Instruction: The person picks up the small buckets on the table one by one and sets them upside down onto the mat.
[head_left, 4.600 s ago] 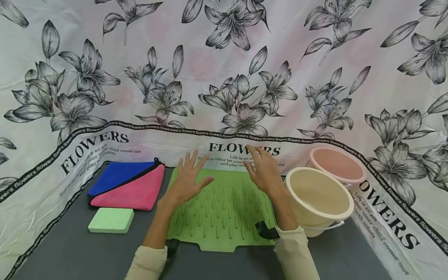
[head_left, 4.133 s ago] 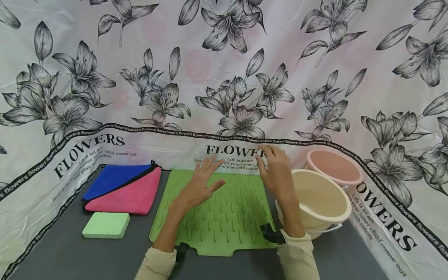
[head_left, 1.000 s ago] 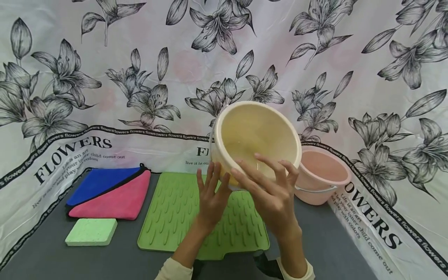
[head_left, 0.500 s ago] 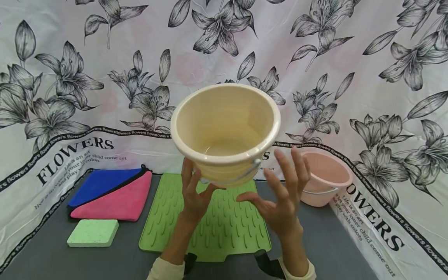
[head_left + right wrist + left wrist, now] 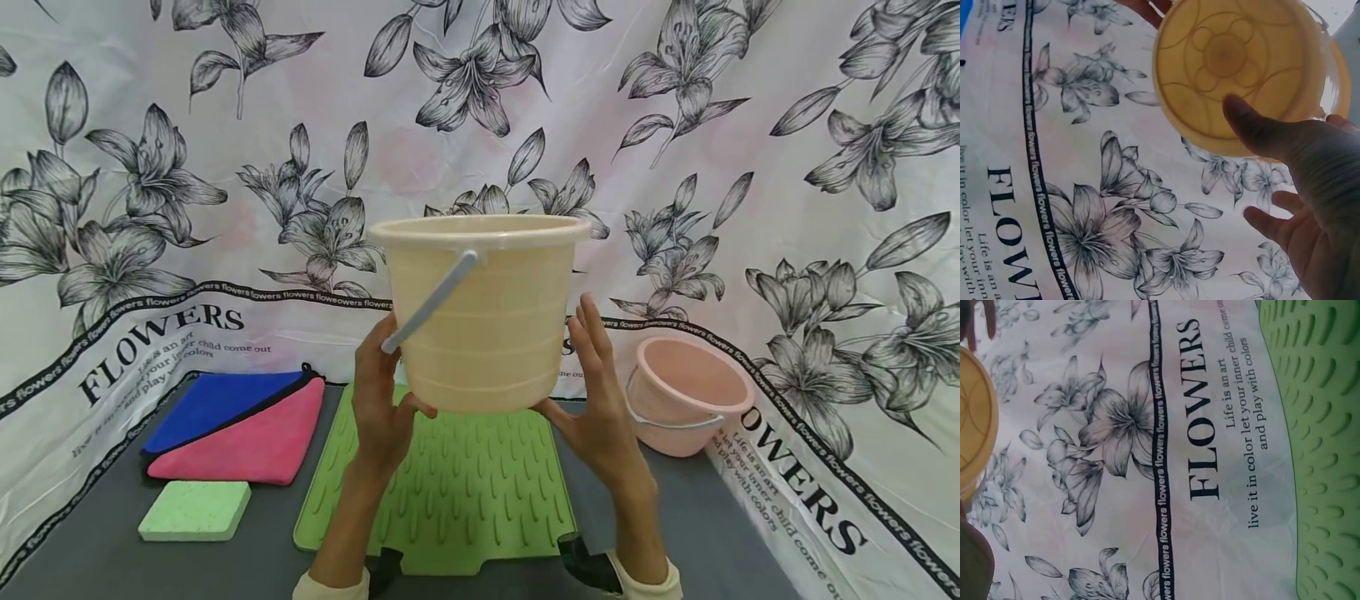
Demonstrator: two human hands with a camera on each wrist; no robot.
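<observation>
A cream-yellow bucket (image 5: 480,325) with a grey handle hangs upright in the air over the green mat (image 5: 472,483). My left hand (image 5: 380,400) grips its left side, thumb at the base edge and fingers partly hidden behind the wall and handle. On the other side, my right hand (image 5: 600,404) holds it with the thumb against the base and fingers up along the wall. In the right wrist view the bucket's underside (image 5: 1229,59) shows a moulded flower pattern, with the right thumb on it. Only an edge of the bucket (image 5: 974,419) shows in the left wrist view.
A pink bucket (image 5: 678,392) stands at the right of the dark grey table (image 5: 705,533). At the left lie a blue and pink folded cloth (image 5: 240,429) and a light green sponge (image 5: 197,510). A flower-printed sheet (image 5: 315,167) rises behind.
The cream bucket was tilted with its mouth towards the camera; now it is turned upright, side-on, its handle swung left. My right hand, off the bucket half a second ago, holds it again.
</observation>
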